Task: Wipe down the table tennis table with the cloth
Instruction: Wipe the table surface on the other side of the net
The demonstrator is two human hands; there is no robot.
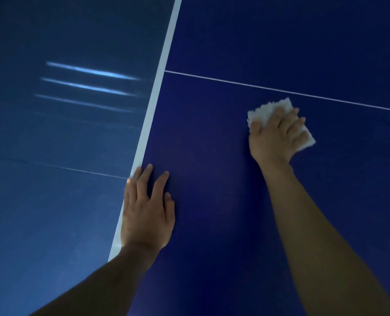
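A right hand (278,133), fingers spread, presses a white cloth (267,108) flat on the blue desk (212,133) just short of its thin white line (280,90), while the left hand (147,210) rests flat and relaxed by the white edge (159,83). Wiping appears under way; the next stroke likely calls for steady pressure across the rest of the top.

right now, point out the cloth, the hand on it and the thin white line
cloth (267,109): head view, bare white corner beyond the fingers
right hand (276,135): head view, back of the hand
thin white line (280,90): head view, stretch beyond the cloth
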